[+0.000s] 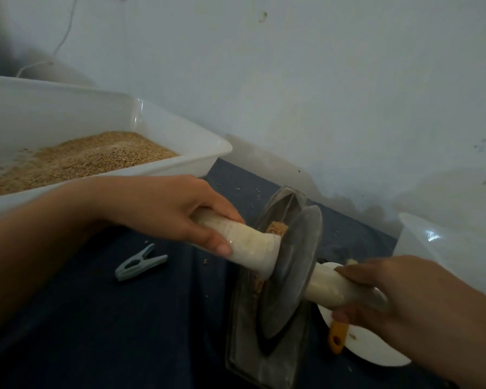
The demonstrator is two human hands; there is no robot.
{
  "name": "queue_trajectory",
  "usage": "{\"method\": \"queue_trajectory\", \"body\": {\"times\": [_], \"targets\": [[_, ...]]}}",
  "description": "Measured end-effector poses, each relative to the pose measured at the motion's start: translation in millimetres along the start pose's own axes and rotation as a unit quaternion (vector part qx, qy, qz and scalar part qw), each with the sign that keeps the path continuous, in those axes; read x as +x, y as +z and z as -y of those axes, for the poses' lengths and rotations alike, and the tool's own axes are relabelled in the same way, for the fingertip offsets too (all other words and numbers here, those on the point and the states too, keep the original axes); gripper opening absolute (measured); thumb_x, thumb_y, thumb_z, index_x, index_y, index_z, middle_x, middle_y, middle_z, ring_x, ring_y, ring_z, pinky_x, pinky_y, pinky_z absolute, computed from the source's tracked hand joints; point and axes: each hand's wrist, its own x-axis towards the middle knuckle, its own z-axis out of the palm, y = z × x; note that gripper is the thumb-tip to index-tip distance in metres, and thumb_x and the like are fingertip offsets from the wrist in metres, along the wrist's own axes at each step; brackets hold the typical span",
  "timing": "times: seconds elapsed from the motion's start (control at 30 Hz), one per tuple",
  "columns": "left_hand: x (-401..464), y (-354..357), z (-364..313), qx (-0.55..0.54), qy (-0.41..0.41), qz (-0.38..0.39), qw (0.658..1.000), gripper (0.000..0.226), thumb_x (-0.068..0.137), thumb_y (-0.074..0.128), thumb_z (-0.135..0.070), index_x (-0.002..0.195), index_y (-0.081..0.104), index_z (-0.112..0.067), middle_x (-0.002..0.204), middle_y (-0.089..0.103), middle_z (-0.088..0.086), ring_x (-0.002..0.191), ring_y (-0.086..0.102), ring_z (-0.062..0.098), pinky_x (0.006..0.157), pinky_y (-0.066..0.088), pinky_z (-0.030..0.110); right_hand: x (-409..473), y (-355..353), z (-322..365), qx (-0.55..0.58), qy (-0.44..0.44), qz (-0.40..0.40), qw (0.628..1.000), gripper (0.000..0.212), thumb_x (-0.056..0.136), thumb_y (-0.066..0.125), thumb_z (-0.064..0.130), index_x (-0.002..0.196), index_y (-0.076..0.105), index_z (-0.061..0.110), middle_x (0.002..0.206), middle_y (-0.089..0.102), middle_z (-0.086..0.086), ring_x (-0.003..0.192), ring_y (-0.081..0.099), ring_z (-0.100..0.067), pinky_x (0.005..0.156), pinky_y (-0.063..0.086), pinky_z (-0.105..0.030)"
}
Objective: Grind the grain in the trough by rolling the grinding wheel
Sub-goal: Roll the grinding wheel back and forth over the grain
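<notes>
Left fingers: my left hand (163, 209) curls round the wheel's pale left handle (244, 245).
Right fingers: my right hand (399, 293) grips the right handle (324, 286).
Grinding wheel (292, 270): grey disc standing on edge in the trough (247, 332), lower centre of the frame.
Grain (277, 228): small heap in the trough beside the disc.
Tray (157, 113): white, upper left, holding more grain.
Surface (124, 318): dark cloth, a clothes peg (141, 263) lying left of the trough.

Trough (267, 357) floor hidden by wheel (289, 270), yellow handle's (337, 336) tool unclear — plate (376, 349) partly covered
</notes>
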Motion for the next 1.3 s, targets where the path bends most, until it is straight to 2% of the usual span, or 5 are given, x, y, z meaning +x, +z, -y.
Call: {"method": "queue_trajectory", "body": {"times": [0.27, 0.63, 0.77, 1.0, 1.3], "targets": [[29.6, 40.6, 21.1, 0.318, -0.045, -0.183, 0.929, 0.047, 0.091, 0.048, -0.048, 0.135, 0.041, -0.035, 0.122, 0.055, -0.011, 0.111, 0.049, 0.008, 0.093, 0.038, 0.031, 42.8, 46.5, -3.6, -0.025, 0.110, -0.128, 0.985, 0.050, 0.095, 0.043, 0.042, 0.142, 0.028, 0.035, 0.136, 0.046, 0.014, 0.121, 0.041, -0.007, 0.095, 0.031, -0.021], [-0.2, -2.9, 2.4, -0.022, -0.011, 0.037, 0.999, 0.037, 0.080, 0.063, -0.044, 0.115, 0.065, -0.032, 0.098, 0.068, -0.021, 0.087, 0.062, -0.005, 0.071, 0.041, 0.005, 2.0, -1.3, 4.5, -0.010, -0.013, -0.016, 1.000, 0.042, 0.081, 0.047, 0.065, 0.116, 0.050, 0.042, 0.094, 0.054, 0.020, 0.087, 0.047, 0.002, 0.066, 0.030, -0.011], [7.5, 6.7, 8.8, 0.027, -0.038, -0.001, 0.999, 0.038, 0.076, 0.059, -0.052, 0.113, 0.061, -0.041, 0.093, 0.066, -0.025, 0.083, 0.058, -0.011, 0.069, 0.038, 0.003, 12.6, 7.4, 6.0, 0.020, 0.014, -0.032, 0.999, 0.034, 0.087, 0.048, 0.055, 0.118, 0.050, 0.040, 0.102, 0.057, 0.017, 0.094, 0.050, -0.001, 0.074, 0.035, -0.016], [27.8, 32.6, 26.5, 0.150, -0.069, -0.137, 0.977, 0.041, 0.085, 0.060, -0.045, 0.124, 0.054, -0.037, 0.111, 0.062, -0.012, 0.101, 0.056, 0.005, 0.089, 0.043, 0.028, 45.0, 45.1, -5.2, -0.029, 0.097, -0.127, 0.987, 0.054, 0.095, 0.043, 0.045, 0.145, 0.024, 0.032, 0.140, 0.042, 0.013, 0.126, 0.037, -0.008, 0.104, 0.025, -0.023], [0.7, -4.0, 6.7, -0.036, -0.021, 0.069, 0.997, 0.037, 0.081, 0.062, -0.044, 0.116, 0.064, -0.034, 0.103, 0.069, -0.018, 0.094, 0.063, -0.002, 0.079, 0.044, 0.009, 4.9, -5.2, 7.3, 0.001, -0.019, -0.006, 1.000, 0.037, 0.085, 0.048, 0.059, 0.115, 0.052, 0.038, 0.102, 0.058, 0.015, 0.095, 0.051, -0.002, 0.074, 0.036, -0.019]]}}
